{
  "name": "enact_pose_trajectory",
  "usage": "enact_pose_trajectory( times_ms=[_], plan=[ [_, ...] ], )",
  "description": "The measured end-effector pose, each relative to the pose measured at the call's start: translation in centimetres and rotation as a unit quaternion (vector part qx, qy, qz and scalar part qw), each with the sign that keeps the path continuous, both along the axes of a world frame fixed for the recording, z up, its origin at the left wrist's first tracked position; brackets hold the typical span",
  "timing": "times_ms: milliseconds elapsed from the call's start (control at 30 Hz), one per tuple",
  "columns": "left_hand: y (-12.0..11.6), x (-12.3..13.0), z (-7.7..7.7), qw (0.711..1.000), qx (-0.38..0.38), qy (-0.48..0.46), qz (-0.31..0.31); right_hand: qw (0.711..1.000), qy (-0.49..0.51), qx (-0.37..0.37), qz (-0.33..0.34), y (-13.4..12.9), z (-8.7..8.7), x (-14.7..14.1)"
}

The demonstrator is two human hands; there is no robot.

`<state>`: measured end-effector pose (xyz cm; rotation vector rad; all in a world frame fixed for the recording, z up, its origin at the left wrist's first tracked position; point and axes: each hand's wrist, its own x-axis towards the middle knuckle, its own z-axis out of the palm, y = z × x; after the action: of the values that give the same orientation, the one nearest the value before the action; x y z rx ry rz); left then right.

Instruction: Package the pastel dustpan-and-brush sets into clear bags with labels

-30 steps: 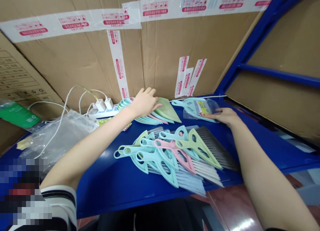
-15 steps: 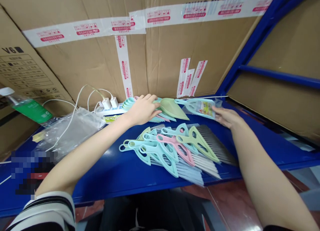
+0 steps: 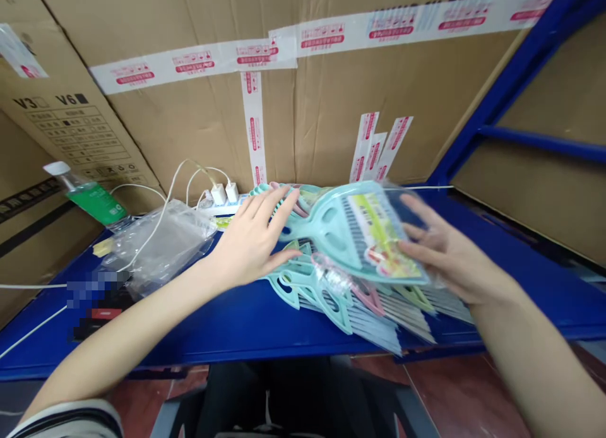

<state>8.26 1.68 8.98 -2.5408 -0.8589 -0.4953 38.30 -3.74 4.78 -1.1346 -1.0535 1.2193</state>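
My right hand [image 3: 440,252] grips the right edge of a light blue dustpan and brush set [image 3: 331,226] in a clear plastic bag with a printed card. The set is raised above the shelf and tilted, its handle pointing left. My left hand [image 3: 258,239] is at the handle end, fingers spread and thumb apart; whether it touches the handle I cannot tell. Under the set lie several small brushes [image 3: 331,302] in blue, pink and green with pale bristles, partly hidden. Behind my left hand is a row of dustpans [image 3: 265,189], mostly covered.
On the blue shelf [image 3: 213,324], clear plastic bags [image 3: 156,236] lie at the left beside a green-labelled bottle [image 3: 95,198]. A white power strip [image 3: 227,207] with plugs and loose cables stands behind. A large cardboard box [image 3: 322,116] walls the back; a blue frame [image 3: 492,97] rises right.
My right hand has brought the bagged set from the back right toward the middle, over the brushes. My left hand has come off the dustpan pile toward me. The view has shifted left.
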Motion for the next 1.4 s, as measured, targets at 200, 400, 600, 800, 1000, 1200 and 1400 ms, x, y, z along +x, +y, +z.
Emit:
enact_pose_trajectory(
  times_ms=[200, 400, 600, 800, 1000, 1200, 1400],
  plan=[
    [-3.9, -4.9, -1.4, 0.977, -0.199, 0.048, 0.066, 0.978, 0.048, -0.091, 0.184, 0.5, -1.3, -6.4],
    [-6.3, -10.4, -3.4, 0.990, -0.085, -0.035, 0.104, 0.973, -0.055, -0.040, 0.222, 2.5, -1.1, -9.6],
    [-7.5, -15.3, -2.4, 0.988, -0.049, -0.049, 0.137, 0.835, -0.435, 0.325, 0.086, 3.1, -0.3, -12.5],
    [-7.7, -18.6, -1.4, 0.984, -0.071, -0.054, 0.157, 0.794, -0.485, 0.294, 0.217, 3.7, 0.3, -16.5],
    [-7.9, -19.5, -0.1, 0.976, -0.116, -0.047, 0.179, 0.863, -0.387, 0.131, 0.298, 4.8, 0.1, -18.6],
    [-7.5, -19.8, -0.1, 0.971, -0.141, -0.055, 0.187, 0.897, -0.277, 0.086, 0.335, 5.8, -0.1, -20.1],
    [-6.9, -20.8, -1.4, 0.974, -0.133, -0.066, 0.169, 0.919, -0.190, 0.087, 0.335, 6.7, -0.5, -20.2]
  ],
)
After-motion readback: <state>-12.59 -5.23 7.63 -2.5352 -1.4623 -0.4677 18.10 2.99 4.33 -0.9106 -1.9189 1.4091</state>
